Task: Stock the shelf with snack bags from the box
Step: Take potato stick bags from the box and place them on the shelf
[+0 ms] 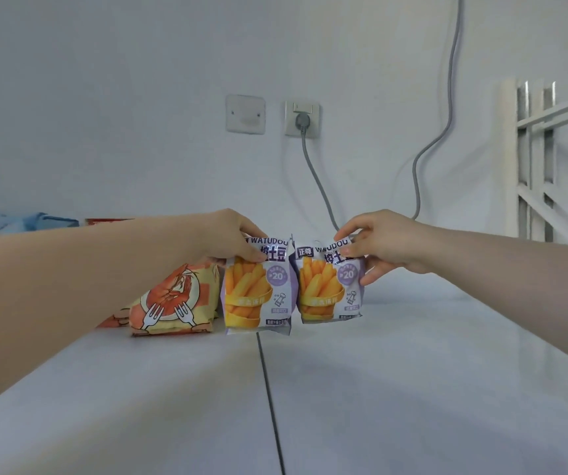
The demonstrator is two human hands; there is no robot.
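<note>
Two purple-and-white fries snack bags stand upright side by side on the white shelf top [413, 371]. My left hand [234, 236] pinches the top of the left fries bag [257, 296]. My right hand [383, 243] pinches the top right corner of the right fries bag [329, 286]. An orange shrimp snack bag [173, 301] lies just left of them, partly behind my left forearm. The box is out of view.
Blue and red bags [18, 224] lie at the far left behind my arm. A wall socket [302, 118] with a grey cable [320, 186] sits behind the bags. A white rack frame [543, 159] stands at the right. A dark seam [269, 389] splits the surface.
</note>
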